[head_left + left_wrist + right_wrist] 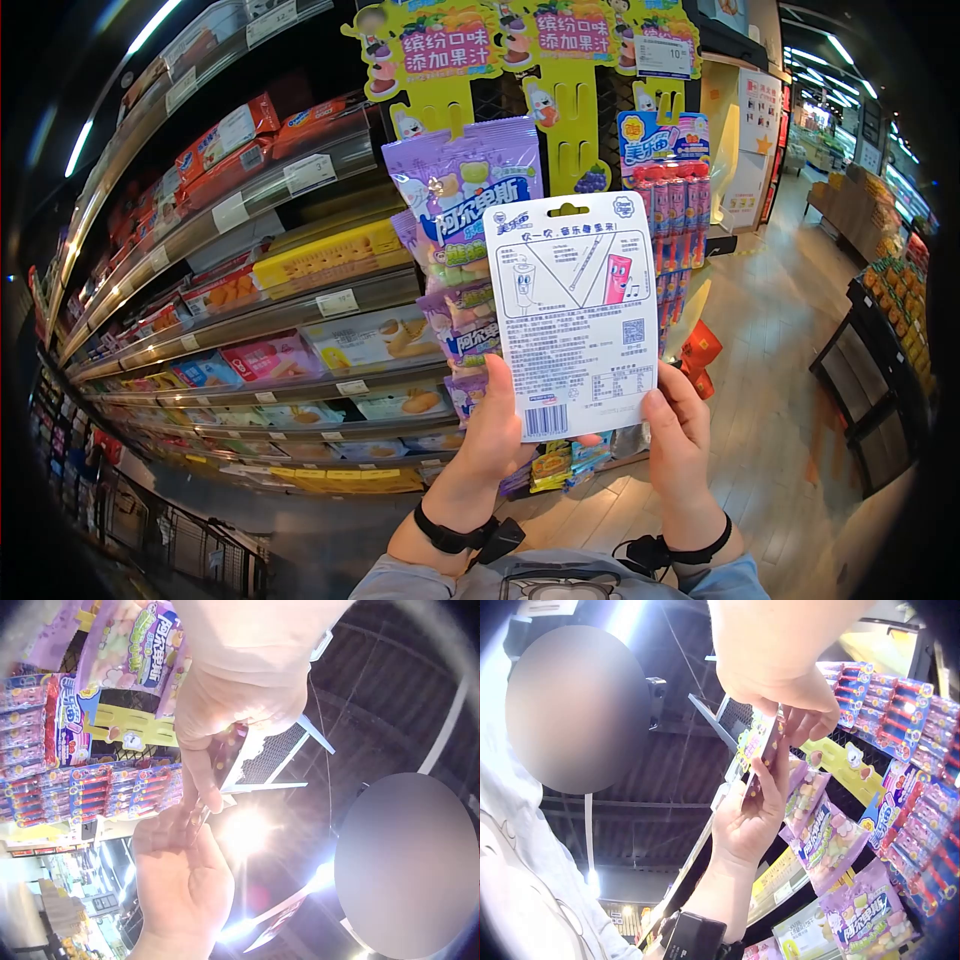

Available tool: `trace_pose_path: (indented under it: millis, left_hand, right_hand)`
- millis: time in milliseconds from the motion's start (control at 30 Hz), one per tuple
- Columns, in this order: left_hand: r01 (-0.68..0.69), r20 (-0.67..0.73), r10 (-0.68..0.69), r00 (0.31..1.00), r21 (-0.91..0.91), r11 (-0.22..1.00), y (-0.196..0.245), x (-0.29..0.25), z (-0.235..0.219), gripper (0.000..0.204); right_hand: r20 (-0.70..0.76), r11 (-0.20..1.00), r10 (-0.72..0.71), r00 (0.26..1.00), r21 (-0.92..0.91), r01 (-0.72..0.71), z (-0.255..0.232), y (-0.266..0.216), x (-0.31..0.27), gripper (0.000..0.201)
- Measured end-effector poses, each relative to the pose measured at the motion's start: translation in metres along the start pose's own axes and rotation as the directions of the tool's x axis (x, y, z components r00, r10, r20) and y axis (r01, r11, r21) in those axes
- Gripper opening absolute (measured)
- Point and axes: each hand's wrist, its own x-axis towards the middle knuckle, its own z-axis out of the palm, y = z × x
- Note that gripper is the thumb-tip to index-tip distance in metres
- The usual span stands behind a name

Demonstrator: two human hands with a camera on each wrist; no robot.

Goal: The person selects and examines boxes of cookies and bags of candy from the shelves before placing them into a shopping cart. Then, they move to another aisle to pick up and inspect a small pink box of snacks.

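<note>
Just beyond the grip and to its left, purple candy bags [465,190] hang in a column. Above the grip is a yellow-green display board [575,125] with a price card [662,57] near its top. Pink candy packs [672,205] hang above the grip and to the right. Well to the left, long shelves [272,193] bear red boxes [230,132], a yellow package [325,255] and a pink pack [265,360]. Right of the grip, plank flooring [775,410] stretches towards a dark display stand [850,400].

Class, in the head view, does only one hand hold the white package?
No: the left hand grips the lower left edge of the white package, the right hand its lower right.
</note>
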Motion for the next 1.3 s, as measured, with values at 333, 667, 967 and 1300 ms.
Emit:
trace_pose_path:
  millis: [333,667,967,1300]
  left_hand:
    - [0.017,-0.007,-0.017,1.000,0.018,1.000,0.002,-0.003,0.000,0.076]
    - [0.017,-0.006,-0.017,1.000,0.022,1.000,0.002,-0.003,-0.001,0.077]
    - [-0.030,-0.182,0.056,0.982,0.141,0.990,-0.005,-0.004,0.010,0.082]
    - [-0.230,0.248,0.097,0.964,0.597,0.768,-0.011,0.000,0.033,0.082]
  right_hand:
    - [-0.004,1.000,0.004,1.000,-0.016,-0.004,0.002,0.001,0.000,0.038]
    - [0.000,0.999,-0.013,1.000,-0.029,0.013,0.003,0.000,-0.001,0.037]
    - [-0.029,0.701,-0.433,0.901,-0.639,0.317,0.011,-0.002,-0.003,0.053]
    - [0.365,0.404,-0.617,0.697,-0.613,0.679,-0.010,0.005,0.008,0.060]
